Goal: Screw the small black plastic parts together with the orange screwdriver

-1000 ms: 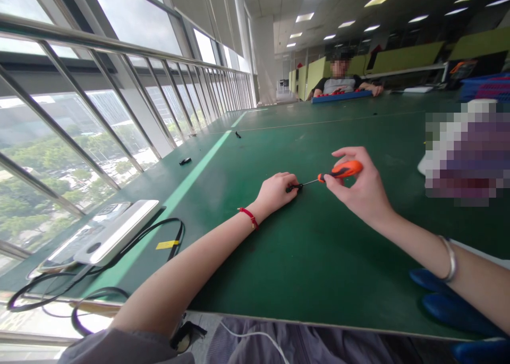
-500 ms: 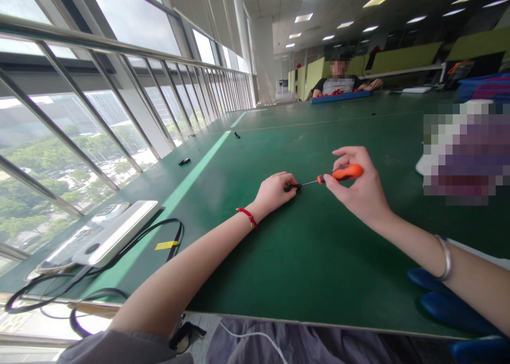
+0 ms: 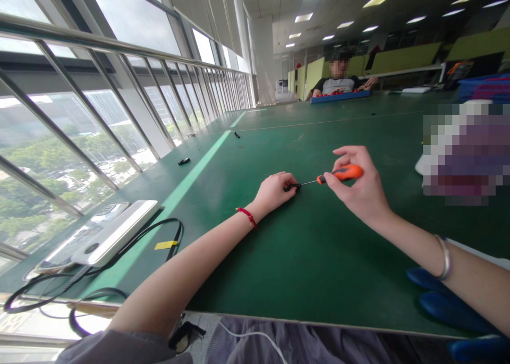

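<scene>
My left hand [image 3: 274, 193] rests on the green table [image 3: 319, 263], its fingers closed on a small black part [image 3: 292, 187] that is mostly hidden by them. My right hand [image 3: 362, 189] holds a screwdriver [image 3: 349, 172] by its orange and black handle, thumb beneath and fingers curled above it. The screwdriver lies nearly level, and its thin metal shaft points left. Its tip meets the right end of the black part; whether it sits in a screw is too small to tell.
At the left lie a white power bank [image 3: 115, 234] and a looped black cable [image 3: 179, 231]. Small black pieces [image 3: 184, 161] sit near the railing [image 3: 159, 61]. Across the table a person sits behind a blue tray [image 3: 340, 96] of red items. A blue basket [image 3: 484, 87] stands far right.
My hands, the screwdriver and the black part stay almost in place. The hand of the person across the table has shifted slightly left.
</scene>
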Motion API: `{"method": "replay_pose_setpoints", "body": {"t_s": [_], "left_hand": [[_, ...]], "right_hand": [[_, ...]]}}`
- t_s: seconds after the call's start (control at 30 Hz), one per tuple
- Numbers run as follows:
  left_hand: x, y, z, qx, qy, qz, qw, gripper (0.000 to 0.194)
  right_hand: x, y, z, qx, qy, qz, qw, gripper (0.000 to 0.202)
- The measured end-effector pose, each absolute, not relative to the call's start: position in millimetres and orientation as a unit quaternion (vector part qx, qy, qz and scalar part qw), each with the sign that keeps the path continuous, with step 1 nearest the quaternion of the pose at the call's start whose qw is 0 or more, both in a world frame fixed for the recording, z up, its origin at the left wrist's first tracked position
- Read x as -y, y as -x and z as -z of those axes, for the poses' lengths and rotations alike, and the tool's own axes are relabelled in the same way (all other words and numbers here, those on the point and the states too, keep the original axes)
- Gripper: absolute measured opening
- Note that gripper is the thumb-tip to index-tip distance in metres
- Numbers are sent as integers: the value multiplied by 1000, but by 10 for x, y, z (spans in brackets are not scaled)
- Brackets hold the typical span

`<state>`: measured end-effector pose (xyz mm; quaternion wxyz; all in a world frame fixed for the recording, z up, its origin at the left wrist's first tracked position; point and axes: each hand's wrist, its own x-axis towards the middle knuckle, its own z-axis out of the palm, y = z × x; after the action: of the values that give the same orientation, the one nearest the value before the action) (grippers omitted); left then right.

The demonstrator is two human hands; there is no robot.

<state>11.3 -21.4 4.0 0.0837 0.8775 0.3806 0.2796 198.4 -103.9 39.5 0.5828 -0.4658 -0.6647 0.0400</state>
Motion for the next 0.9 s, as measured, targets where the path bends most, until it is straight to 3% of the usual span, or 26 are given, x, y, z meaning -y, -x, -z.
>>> {"method": "replay_pose_setpoints", "body": {"t_s": [0.13,0.23,0.33,0.5,0.63,0.77,0.9], "left_hand": [[218,-116,-49,-377,-879,-278,84,14],[214,-115,-49,-370,-881,-282,85,14],[207,-112,-43,-366,-881,-286,87,14],[211,-115,-43,-371,-880,-283,89,13],[215,-116,-46,-369,-881,-283,87,12],[209,-114,-37,-362,-883,-286,82,11],[205,-113,-34,-361,-884,-287,80,11]], "right_hand": [[1048,-1987,-393,684,483,-59,544,10],[1065,-1978,-400,692,482,-48,535,14],[1059,-1976,-401,682,474,-34,557,6],[1026,-1998,-384,663,466,-29,586,33],[1049,-1997,-384,684,478,-58,548,11],[1067,-1980,-390,686,471,-47,553,5],[1036,-1996,-386,655,474,-27,588,31]]}}
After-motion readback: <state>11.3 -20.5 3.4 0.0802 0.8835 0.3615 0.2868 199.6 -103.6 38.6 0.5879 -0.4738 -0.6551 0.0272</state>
